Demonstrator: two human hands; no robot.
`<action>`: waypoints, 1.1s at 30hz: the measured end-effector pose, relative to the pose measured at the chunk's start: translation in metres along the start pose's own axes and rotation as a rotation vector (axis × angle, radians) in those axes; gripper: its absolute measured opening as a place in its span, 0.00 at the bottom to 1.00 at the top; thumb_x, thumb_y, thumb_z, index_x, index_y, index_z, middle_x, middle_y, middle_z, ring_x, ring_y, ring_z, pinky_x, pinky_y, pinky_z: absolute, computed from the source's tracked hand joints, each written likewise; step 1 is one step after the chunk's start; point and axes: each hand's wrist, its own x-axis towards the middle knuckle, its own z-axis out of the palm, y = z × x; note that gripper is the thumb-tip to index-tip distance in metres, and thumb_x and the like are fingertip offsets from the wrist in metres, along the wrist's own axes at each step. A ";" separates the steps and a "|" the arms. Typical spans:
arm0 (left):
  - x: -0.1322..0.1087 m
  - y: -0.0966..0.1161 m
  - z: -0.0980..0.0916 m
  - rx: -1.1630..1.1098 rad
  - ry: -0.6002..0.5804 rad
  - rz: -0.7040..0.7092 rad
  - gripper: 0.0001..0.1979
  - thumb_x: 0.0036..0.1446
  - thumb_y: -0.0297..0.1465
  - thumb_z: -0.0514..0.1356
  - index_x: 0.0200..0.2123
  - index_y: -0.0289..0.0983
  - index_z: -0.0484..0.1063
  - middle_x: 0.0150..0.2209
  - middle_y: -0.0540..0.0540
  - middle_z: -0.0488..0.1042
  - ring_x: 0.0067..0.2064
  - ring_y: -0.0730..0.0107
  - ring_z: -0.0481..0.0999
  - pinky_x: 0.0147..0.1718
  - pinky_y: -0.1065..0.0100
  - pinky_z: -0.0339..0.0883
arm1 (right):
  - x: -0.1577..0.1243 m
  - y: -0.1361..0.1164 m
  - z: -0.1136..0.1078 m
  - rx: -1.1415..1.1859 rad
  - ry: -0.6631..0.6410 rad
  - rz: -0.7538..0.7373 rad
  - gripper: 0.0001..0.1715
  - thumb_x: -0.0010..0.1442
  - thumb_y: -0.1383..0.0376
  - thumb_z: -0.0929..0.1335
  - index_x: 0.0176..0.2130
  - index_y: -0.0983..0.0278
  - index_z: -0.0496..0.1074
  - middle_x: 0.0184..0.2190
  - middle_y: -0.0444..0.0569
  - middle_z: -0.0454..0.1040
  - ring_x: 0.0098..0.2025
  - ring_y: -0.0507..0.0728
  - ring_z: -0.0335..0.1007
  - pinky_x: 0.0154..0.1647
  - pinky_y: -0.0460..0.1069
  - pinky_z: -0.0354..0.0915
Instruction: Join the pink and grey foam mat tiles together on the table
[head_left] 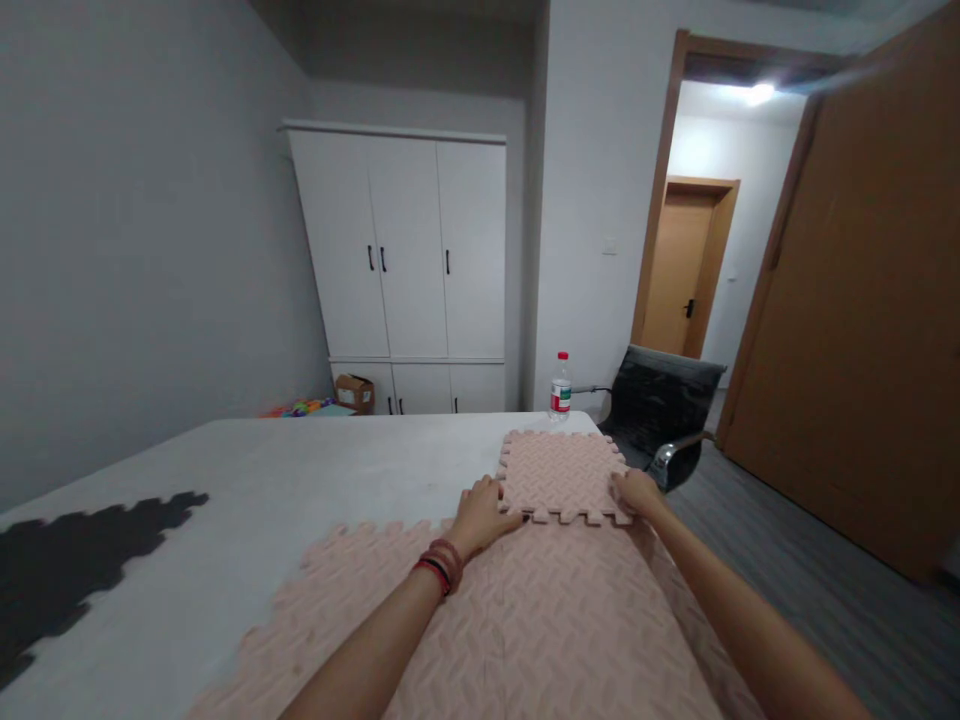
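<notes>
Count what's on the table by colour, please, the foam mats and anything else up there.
Pink foam mats: 2, a loose tile between the left hand and right hand, and a joined sheet
Dark mat: 1
Clear water bottle: 1
Total: 4

Both arms extended forward, forearms bare, converging slightly toward the far end. Left hand [484,518] palm-down, fingers spread flat and pointing forward-right, dark polish on the nails. Left wrist carries a stack of red and dark bands. Right hand [636,492] also palm-down, fingers curled a bit, knuckles up, sits slightly further out than the left. Hands well apart, roughly level. Neither hand closed around anything; both pressing flat.
</notes>
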 end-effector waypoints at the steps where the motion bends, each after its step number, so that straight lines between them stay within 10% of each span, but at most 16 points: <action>1: 0.001 -0.002 0.001 0.009 0.008 -0.013 0.22 0.46 0.49 0.57 0.37 0.37 0.67 0.40 0.43 0.69 0.43 0.59 0.69 0.39 0.65 0.57 | 0.005 -0.005 0.000 -0.007 0.006 -0.008 0.28 0.58 0.55 0.57 0.42 0.74 0.72 0.44 0.68 0.71 0.48 0.65 0.68 0.44 0.54 0.62; 18: -0.007 0.002 0.023 0.161 0.140 0.111 0.15 0.60 0.39 0.47 0.39 0.35 0.67 0.44 0.39 0.67 0.46 0.58 0.65 0.43 0.59 0.56 | 0.002 0.002 0.020 -0.093 0.102 -0.149 0.23 0.61 0.60 0.54 0.42 0.68 0.71 0.43 0.57 0.72 0.47 0.58 0.66 0.47 0.48 0.59; 27: -0.010 0.004 0.016 0.205 0.135 0.160 0.21 0.58 0.39 0.50 0.48 0.31 0.65 0.46 0.34 0.66 0.48 0.50 0.63 0.44 0.51 0.55 | -0.018 -0.023 0.025 -0.258 0.087 -0.226 0.27 0.63 0.66 0.51 0.59 0.73 0.54 0.58 0.69 0.54 0.60 0.66 0.48 0.54 0.64 0.49; 33: 0.002 0.011 0.013 0.182 -0.065 0.535 0.23 0.58 0.27 0.50 0.54 0.54 0.61 0.52 0.51 0.67 0.48 0.65 0.65 0.46 0.64 0.58 | -0.027 -0.055 0.038 -0.254 -0.120 -0.332 0.38 0.60 0.44 0.51 0.64 0.55 0.40 0.65 0.57 0.42 0.65 0.66 0.34 0.56 0.71 0.39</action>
